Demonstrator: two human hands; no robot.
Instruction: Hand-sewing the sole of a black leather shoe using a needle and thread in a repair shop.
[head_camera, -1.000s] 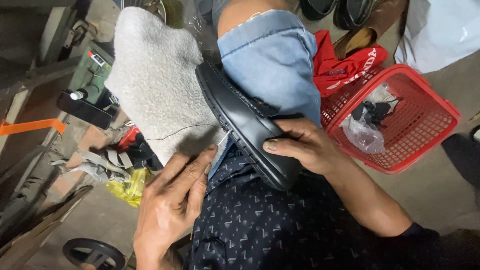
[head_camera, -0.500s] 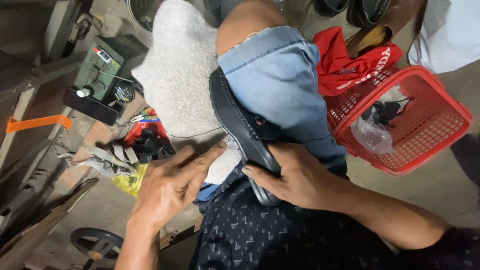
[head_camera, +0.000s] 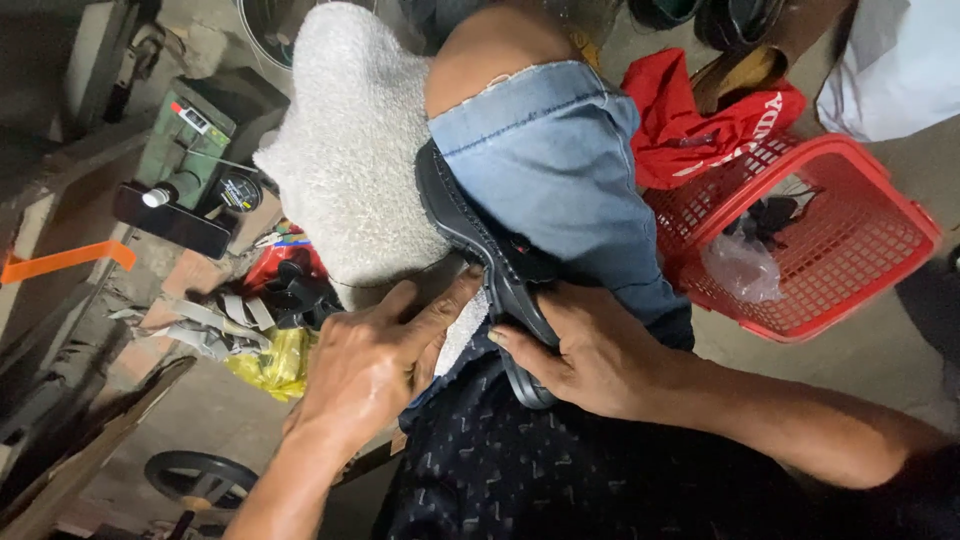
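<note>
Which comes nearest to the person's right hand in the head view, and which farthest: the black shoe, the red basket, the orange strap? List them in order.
From the right hand:
1. Black shoe, gripped in that hand, on the lap.
2. Red basket, on the floor, at upper right.
3. Orange strap, at the far left edge.

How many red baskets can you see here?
1. The red basket sits on the floor at the right, beside the person's knee, with a clear plastic bag inside. Others may lie outside the view.
</note>
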